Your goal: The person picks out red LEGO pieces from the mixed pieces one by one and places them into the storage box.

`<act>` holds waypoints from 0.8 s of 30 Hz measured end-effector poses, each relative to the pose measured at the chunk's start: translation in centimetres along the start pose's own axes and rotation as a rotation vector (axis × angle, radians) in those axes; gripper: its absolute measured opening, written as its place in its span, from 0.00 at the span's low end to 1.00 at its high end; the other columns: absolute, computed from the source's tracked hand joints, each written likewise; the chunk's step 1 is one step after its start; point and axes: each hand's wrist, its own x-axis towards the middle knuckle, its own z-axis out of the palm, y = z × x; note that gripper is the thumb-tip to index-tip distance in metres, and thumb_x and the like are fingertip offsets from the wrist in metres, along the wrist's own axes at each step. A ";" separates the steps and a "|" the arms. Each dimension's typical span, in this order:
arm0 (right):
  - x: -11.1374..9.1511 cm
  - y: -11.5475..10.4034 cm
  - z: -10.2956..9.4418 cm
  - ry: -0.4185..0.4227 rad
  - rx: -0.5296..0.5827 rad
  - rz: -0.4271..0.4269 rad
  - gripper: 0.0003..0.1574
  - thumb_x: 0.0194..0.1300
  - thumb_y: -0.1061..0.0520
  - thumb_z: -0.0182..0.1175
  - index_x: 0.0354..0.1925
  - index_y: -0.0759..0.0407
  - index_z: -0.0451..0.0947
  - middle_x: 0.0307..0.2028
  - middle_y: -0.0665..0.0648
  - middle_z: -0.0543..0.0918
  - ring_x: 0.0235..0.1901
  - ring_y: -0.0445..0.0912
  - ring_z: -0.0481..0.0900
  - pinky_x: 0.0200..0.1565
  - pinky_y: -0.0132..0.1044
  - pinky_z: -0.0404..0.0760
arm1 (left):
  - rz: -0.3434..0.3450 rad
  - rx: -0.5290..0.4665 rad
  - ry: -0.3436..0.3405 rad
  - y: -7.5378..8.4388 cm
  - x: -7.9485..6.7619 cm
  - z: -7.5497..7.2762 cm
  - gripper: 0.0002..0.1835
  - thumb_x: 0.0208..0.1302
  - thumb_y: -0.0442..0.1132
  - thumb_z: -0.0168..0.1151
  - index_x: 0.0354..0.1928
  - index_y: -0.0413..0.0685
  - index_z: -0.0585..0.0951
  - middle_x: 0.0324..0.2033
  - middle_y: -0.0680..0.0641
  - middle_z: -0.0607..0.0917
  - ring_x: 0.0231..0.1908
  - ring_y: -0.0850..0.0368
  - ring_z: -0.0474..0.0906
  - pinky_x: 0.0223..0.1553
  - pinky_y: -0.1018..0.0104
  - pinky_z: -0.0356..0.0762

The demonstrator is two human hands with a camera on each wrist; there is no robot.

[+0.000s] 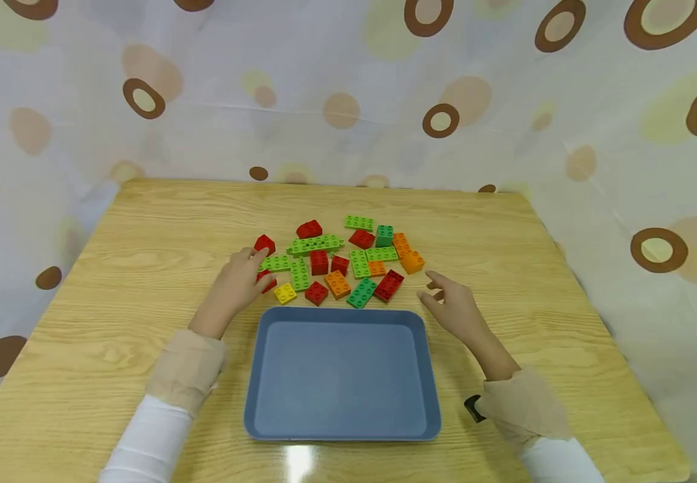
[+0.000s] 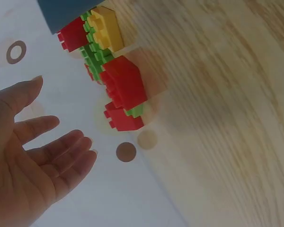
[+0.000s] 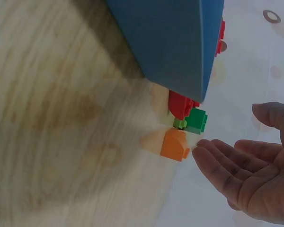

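Studded plastic toy bricks (image 1: 319, 262) lie in a loose cluster on a tabletop (image 1: 113, 268) with pale, streaky wood grain, just beyond a shallow blue-grey tray (image 1: 342, 379). The tray is a smooth, matte rectangle with rounded corners and a thin raised rim. At the cluster's left edge, the left hand (image 1: 235, 280) hovers beside an upper red brick (image 1: 265, 244) and a lower red brick (image 1: 267, 280); its fingers are loosely bent, the thumb well apart from them and the grasp free. The right hand (image 1: 457, 312) hangs near an orange block (image 1: 412, 261) with a curved side, its fingers slightly curled, a wide gap to the thumb, also unladen. Shapes vary: a squat yellow brick (image 1: 285, 294) lies near the tray's far rim, a dark green block (image 1: 384, 235) stands tall and boxy, and flat lime plates (image 1: 299, 275) show neat double rows of round studs. The longest lime piece (image 1: 315, 244) has small tips jutting from its ends. Crinkled beige cuffs (image 1: 188, 369) overlap smoother white sleeves (image 1: 151, 436), and a black strap (image 1: 474, 408) shows at the right wrist. Behind hangs softly creased pale cloth (image 1: 203, 134), printed with brown rings and beige spots.
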 end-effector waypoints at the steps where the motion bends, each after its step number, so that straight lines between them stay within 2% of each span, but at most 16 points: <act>1: -0.1 0.0 0.3 -0.027 0.006 0.018 0.32 0.67 0.56 0.53 0.63 0.71 0.62 0.48 0.72 0.78 0.40 0.59 0.81 0.33 0.43 0.81 | 0.000 -0.008 -0.014 -0.2 0.0 0.2 0.30 0.63 0.41 0.58 0.63 0.32 0.65 0.57 0.28 0.69 0.56 0.32 0.67 0.57 0.44 0.68; 5: -0.6 0.0 1.5 -0.097 0.013 0.072 0.33 0.66 0.56 0.53 0.63 0.73 0.62 0.43 0.70 0.81 0.34 0.54 0.81 0.29 0.38 0.79 | -0.010 -0.014 -0.064 -1.0 0.2 0.8 0.31 0.63 0.41 0.59 0.64 0.33 0.65 0.56 0.28 0.70 0.55 0.33 0.69 0.55 0.45 0.70; 10: -1.0 0.0 2.6 -0.138 0.027 0.102 0.32 0.64 0.58 0.54 0.62 0.74 0.62 0.40 0.70 0.81 0.25 0.47 0.79 0.22 0.33 0.75 | -0.012 -0.019 -0.113 -1.5 0.1 1.5 0.30 0.62 0.38 0.59 0.62 0.29 0.66 0.55 0.27 0.70 0.53 0.33 0.69 0.55 0.47 0.71; 13: -1.2 0.1 3.1 -0.153 0.030 0.103 0.30 0.62 0.62 0.54 0.61 0.74 0.63 0.40 0.71 0.81 0.28 0.50 0.80 0.24 0.35 0.77 | -0.010 -0.031 -0.125 -1.7 0.2 1.8 0.28 0.62 0.37 0.59 0.61 0.28 0.66 0.53 0.27 0.71 0.52 0.34 0.70 0.54 0.47 0.71; 17: -1.4 0.2 3.5 -0.150 0.018 0.065 0.24 0.59 0.67 0.53 0.55 0.73 0.71 0.41 0.72 0.80 0.34 0.55 0.80 0.28 0.38 0.79 | -0.009 -0.037 -0.121 -2.0 0.3 2.1 0.27 0.61 0.34 0.59 0.60 0.27 0.68 0.52 0.27 0.72 0.52 0.34 0.70 0.54 0.47 0.71; 24: -1.2 0.2 3.4 -0.138 0.000 0.045 0.17 0.58 0.70 0.53 0.46 0.72 0.78 0.42 0.70 0.82 0.38 0.58 0.80 0.33 0.42 0.81 | 0.014 -0.089 -0.070 -2.3 0.8 2.7 0.29 0.59 0.32 0.60 0.61 0.27 0.65 0.52 0.28 0.72 0.53 0.36 0.71 0.55 0.49 0.71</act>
